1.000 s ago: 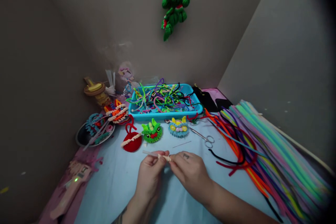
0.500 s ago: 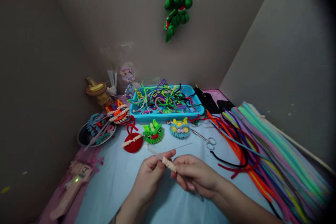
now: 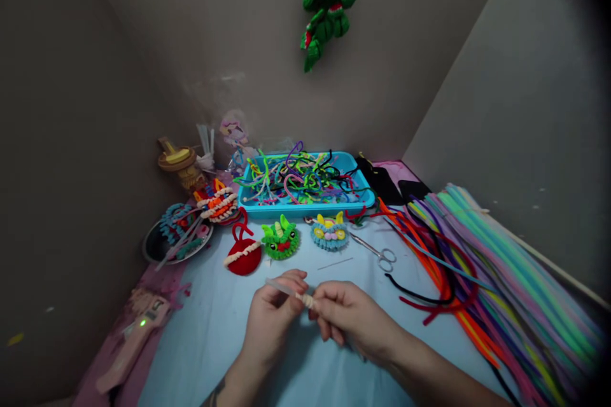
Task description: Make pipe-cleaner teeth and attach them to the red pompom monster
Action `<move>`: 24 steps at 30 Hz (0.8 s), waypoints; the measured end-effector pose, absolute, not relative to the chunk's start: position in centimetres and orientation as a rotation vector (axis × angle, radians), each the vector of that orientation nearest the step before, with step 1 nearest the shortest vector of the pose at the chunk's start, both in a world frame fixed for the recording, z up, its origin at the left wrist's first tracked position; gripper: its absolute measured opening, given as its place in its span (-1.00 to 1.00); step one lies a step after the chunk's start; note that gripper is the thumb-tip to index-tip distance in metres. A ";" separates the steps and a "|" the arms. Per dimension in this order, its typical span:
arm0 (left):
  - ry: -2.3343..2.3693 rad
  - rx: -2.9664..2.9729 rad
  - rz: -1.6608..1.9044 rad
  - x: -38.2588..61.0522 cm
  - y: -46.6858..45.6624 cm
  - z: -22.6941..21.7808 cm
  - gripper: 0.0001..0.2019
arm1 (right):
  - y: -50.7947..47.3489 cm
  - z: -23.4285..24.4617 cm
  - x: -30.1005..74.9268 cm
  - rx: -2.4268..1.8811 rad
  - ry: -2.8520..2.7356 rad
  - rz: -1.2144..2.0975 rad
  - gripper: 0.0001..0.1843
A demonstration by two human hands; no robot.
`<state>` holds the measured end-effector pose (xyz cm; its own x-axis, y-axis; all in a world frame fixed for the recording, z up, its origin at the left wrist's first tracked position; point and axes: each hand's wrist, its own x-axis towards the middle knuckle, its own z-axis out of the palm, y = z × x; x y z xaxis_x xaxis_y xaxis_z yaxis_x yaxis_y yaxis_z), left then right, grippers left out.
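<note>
Coil (image 3: pixel 307 299) wound on a rod (image 3: pixel 279 286) at 6 o'clock over the tabletop (image 3: pixel 214 337), pinched by right hand (image 3: pixel 351 318) fingers while left hand (image 3: pixel 270 321) fingers clamp the rod, could unwind if either grip slackens.

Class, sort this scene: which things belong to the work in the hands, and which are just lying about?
In hand: left hand, right hand, thin stick, cream pipe cleaner coiled round it.

Lying about: scissors, blue tray of pipe-cleaner scraps, green fuzzy face, red fuzzy ornament, bundle of long pipe cleaners.
</note>
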<state>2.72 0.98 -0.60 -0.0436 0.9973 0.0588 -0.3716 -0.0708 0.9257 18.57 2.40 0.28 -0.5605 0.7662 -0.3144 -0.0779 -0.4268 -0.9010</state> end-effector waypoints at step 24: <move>0.947 0.918 1.072 3.0 0.6 0.2 -0.70 | 1.9 0.4 18.2 -0.840 -0.900 2.250 -0.46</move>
<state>2.96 0.57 0.23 0.2006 0.9652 -0.1679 -0.2857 0.2216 0.9324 18.21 1.92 0.37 -0.6414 0.6894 -0.3366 -0.2670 -0.6119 -0.7445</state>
